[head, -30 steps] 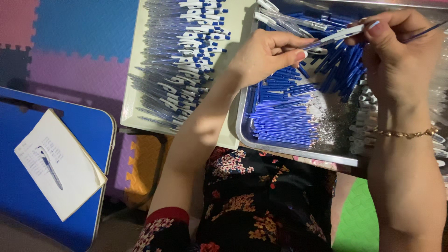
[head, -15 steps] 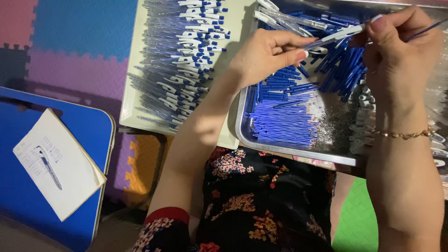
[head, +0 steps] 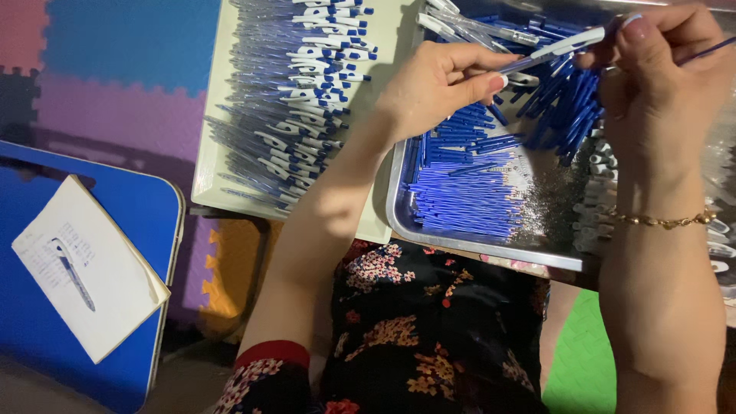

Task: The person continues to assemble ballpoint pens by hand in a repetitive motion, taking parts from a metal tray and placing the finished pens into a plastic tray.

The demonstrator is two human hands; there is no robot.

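Two hands hold one pen barrel (head: pixel 553 47) above a metal tray (head: pixel 491 249): left hand (head: pixel 441 80) pinches its lower end, right hand (head: pixel 663 73) grips its upper end.

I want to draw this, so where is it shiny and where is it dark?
Head view: the metal tray glints along its front rim, the blue pen parts glow bright, the lower corners fall into dim shadow, and the right hand looks slightly soft up close.

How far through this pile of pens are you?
A large stack of assembled pens fills the pale tray. The left hand and right hand hold one pen between them. Many loose blue parts remain in the metal tray.
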